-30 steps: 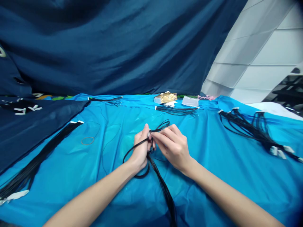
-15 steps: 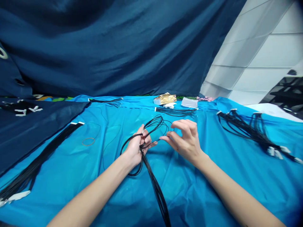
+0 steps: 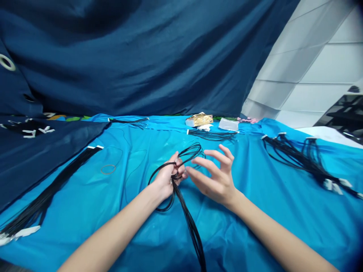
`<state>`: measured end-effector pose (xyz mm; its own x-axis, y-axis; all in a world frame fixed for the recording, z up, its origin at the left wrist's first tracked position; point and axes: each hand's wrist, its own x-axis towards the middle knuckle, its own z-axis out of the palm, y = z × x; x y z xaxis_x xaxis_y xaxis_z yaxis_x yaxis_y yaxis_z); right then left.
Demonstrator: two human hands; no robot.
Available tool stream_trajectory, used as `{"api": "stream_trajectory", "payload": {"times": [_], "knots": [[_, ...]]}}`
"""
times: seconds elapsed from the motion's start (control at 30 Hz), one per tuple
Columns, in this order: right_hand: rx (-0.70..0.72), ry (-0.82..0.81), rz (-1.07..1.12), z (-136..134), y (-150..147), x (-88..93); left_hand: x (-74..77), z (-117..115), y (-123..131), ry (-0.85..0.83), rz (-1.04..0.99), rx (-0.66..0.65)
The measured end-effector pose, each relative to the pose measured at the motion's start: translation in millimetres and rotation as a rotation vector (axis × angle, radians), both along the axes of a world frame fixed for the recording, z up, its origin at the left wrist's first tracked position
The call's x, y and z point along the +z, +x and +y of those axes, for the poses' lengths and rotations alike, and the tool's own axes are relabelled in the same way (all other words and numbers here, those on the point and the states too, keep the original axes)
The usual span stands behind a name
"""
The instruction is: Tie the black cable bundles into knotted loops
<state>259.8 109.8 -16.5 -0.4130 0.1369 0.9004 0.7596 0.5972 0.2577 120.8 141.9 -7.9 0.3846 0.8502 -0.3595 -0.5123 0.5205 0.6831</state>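
Note:
My left hand [image 3: 166, 179] is closed around a looped bundle of thin black wires [image 3: 190, 223]. Loops of the bundle stand out past the fingers and round the wrist side, while a long tail hangs down toward the bottom edge. Small pale connector ends show between the fingers. Just right of the loops, my right hand [image 3: 217, 175] has its fingers spread and nothing visible in them. Its thumb and fingertips come close to the wires and the left fingertips; whether they touch, I cannot tell.
Black wire bundles with white ends lie at the left [image 3: 56, 189], far middle [image 3: 212, 135] and right [image 3: 300, 162] on the blue cloth [image 3: 93, 211]. An orange rubber band [image 3: 108, 169] lies left. A gold packet [image 3: 200, 120] and a whitish box [image 3: 228, 124] sit at the back.
My right hand has opened from a pinch near a thin wire strand into spread fingers, shifting slightly left toward the bundle. My left hand keeps its hold. The view has shifted slightly.

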Motion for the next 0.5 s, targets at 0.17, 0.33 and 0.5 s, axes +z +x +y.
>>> {"api": "stream_trajectory", "payload": {"times": [0.17, 0.33, 0.5], "knots": [[0.208, -0.039, -0.138, -5.3, -10.0, 2.0, -9.7, 2.0, 1.0, 0.023, 0.025, -0.024], [0.269, -0.077, -0.162, -4.3, -12.6, 2.9, -15.0, 2.2, 0.7, 0.071, 0.069, -0.049], [0.289, -0.083, -0.197, -3.2, -10.5, 1.1, -18.2, 2.4, 0.3, 0.099, 0.082, -0.037]]}}
